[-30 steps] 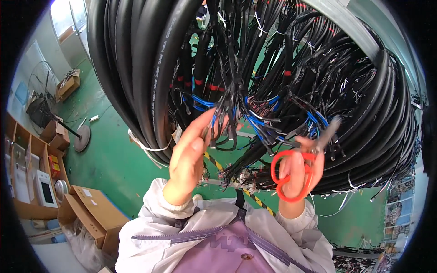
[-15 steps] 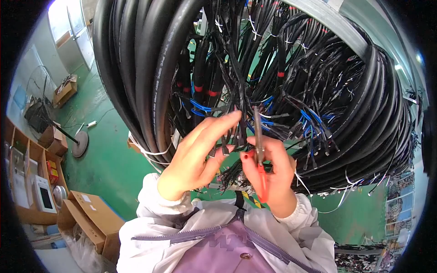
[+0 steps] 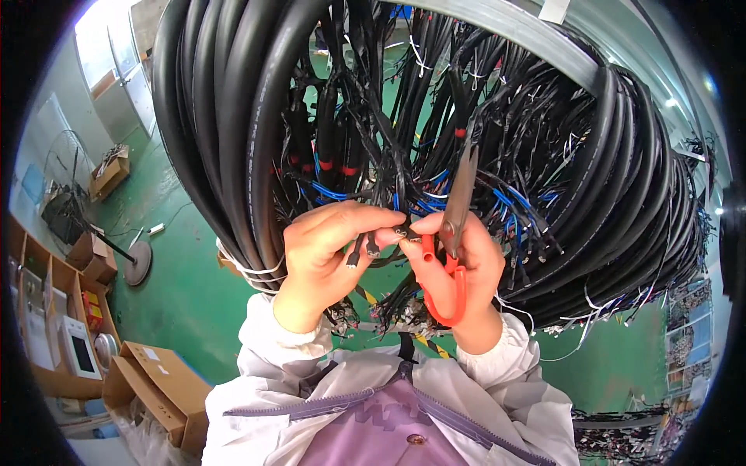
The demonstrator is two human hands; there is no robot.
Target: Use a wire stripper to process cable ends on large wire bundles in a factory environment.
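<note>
My left hand (image 3: 322, 252) pinches the sleeved end of a thin black cable (image 3: 401, 231), and more black cable ends (image 3: 371, 248) hang by its fingers. Close against it, my right hand (image 3: 474, 272) keeps a pair of red-handled scissors (image 3: 460, 198) in its palm, blades pointing up and away. The right thumb and forefinger also meet at the cable end beside the left fingertips. Behind both hands hang blue wires (image 3: 334, 189) and a dense mass of thin black cables (image 3: 497, 147).
Thick black cables (image 3: 233, 116) bend down on the left, beside a grey metal rail (image 3: 513, 35) overhead. To the left are a standing fan (image 3: 138, 262), an open cardboard box (image 3: 159, 384) and wooden shelving (image 3: 47, 287). The floor (image 3: 175, 303) is green.
My hands have come together at the cable end. The scissors have turned so their blades show broadside, and the right fingers have joined the left at the cable.
</note>
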